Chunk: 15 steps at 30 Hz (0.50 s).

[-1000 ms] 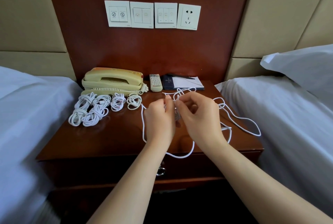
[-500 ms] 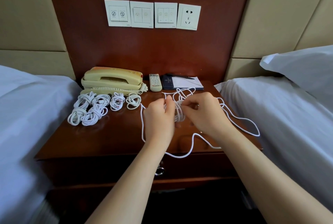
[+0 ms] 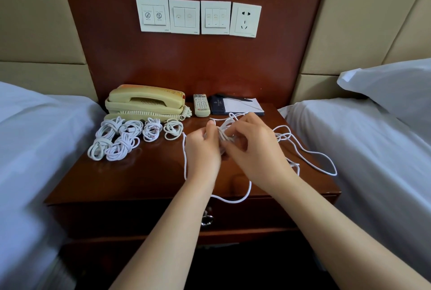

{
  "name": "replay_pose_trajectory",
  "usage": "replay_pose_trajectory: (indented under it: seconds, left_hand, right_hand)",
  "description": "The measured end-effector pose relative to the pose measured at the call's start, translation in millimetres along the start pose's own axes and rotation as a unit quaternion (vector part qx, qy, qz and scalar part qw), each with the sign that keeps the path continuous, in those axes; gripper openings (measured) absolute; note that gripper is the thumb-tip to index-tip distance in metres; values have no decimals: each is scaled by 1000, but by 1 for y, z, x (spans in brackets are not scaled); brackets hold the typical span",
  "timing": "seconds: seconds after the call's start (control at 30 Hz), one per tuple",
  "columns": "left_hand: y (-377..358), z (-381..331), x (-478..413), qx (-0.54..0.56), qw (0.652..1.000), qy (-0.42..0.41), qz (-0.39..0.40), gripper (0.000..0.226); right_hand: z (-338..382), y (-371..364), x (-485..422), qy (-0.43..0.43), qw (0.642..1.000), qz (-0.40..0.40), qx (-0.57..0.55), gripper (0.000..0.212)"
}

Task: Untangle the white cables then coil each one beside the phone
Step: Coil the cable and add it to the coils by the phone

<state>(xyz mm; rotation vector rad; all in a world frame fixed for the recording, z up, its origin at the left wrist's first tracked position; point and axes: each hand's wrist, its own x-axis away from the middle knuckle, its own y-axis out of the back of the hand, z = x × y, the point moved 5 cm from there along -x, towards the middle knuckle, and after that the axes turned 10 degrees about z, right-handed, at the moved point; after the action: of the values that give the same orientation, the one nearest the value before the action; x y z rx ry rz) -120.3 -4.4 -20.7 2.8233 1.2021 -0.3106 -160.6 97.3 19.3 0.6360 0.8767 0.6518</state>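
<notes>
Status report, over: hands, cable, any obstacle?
Left hand and right hand both grip the cable, part coiled between them. Finished coils beside phone. Nothing in the way.

We are looking down at a dark wooden nightstand (image 3: 144,173) that is filling the middle of the frame. At its back left a cream phone (image 3: 144,103) is sitting, and just in front of it six coiled white cables (image 3: 123,138) are lying in two rows. Right of the phone a remote (image 3: 201,105) and a notepad (image 3: 242,105) are resting side by side. On the right, a loose white cable (image 3: 310,157) is trailing over the top, with one loop hanging past the front edge.
</notes>
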Motion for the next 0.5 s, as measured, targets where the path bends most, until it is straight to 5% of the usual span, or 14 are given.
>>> replay_pose_trajectory:
  seconds: [0.5]
  left_hand:
    - [-3,6,3,137,986,81,51,42]
  right_hand:
    - [-5,3,-10,48,997,27,60,11]
